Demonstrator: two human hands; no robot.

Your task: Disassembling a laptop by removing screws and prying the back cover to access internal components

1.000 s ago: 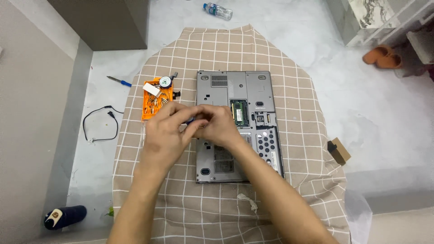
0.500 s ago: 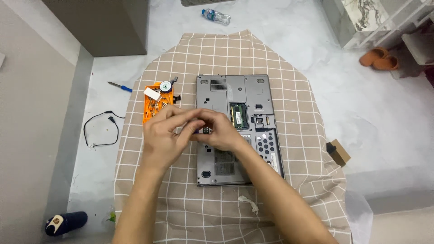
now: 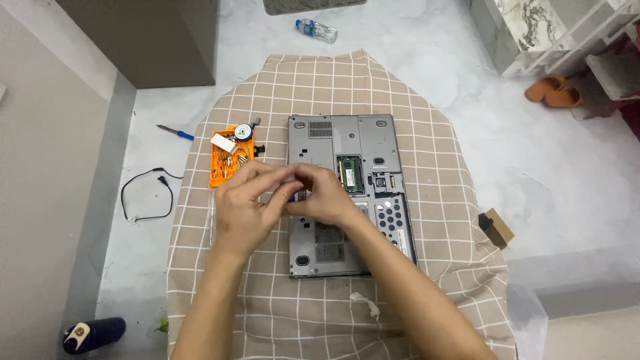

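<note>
Head view: both hands meet over the upturned grey laptop (image 3: pixel 343 193) on the checked cloth (image 3: pixel 267 313). Left hand (image 3: pixel 243 210) and right hand (image 3: pixel 327 197) pinch their fingers together around a small dark part; its kind is unclear. Just beyond the left fingers lies an orange screwdriver kit (image 3: pixel 227 160).

Pale label (image 3: pixel 329 241) on laptop underside; small brown-black box (image 3: pixel 496 228) on floor — right of cloth.

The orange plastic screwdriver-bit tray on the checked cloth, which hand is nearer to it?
Left. The left hand lies just below the orange tray; the right hand is farther right, over the grey laptop.
</note>
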